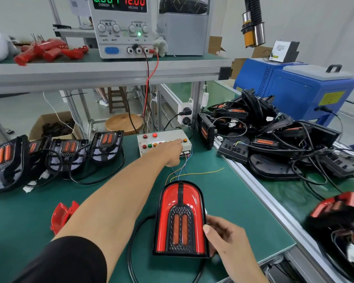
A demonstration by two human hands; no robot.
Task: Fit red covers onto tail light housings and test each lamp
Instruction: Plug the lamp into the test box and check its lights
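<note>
1. Hidden/cut off: the left hand [170, 152] covers part of the test box [164, 144], so the buttons under its fingers cannot be counted. Whether the fingertip actually touches a button is hard to tell. The power supply [124, 27] on the upper shelf [110, 68] is cropped at the top; the display reads 12.00 volts.
2. Left hand: index finger stretched out onto the box top, other fingers curled under, holding nothing.
3. Right hand [226, 235]: thumb and fingers grip the right edge of the covered tail light [180, 219], which lies flat on the green mat [233, 211] just left of this hand, rounded end pointing away.
4. Thin coloured wires [184, 172] run from the lamp's far end toward the box; their join is hidden by the left hand.
5. Counts: four uncovered housings [67, 154] in a row well left of the left arm, the second mostly hidden. One loose red cover [62, 214] just left of the left forearm. More red covers [47, 50] piled on the shelf, number unclear.
6. Right of both hands: tangled heap of housings [274, 135], not countable; one blurred covered lamp [339, 209] nearer.
7. Room: bare mat between the lamp and the rail [253, 186] to the right; the mat's near edge lies just below the right hand.
</note>
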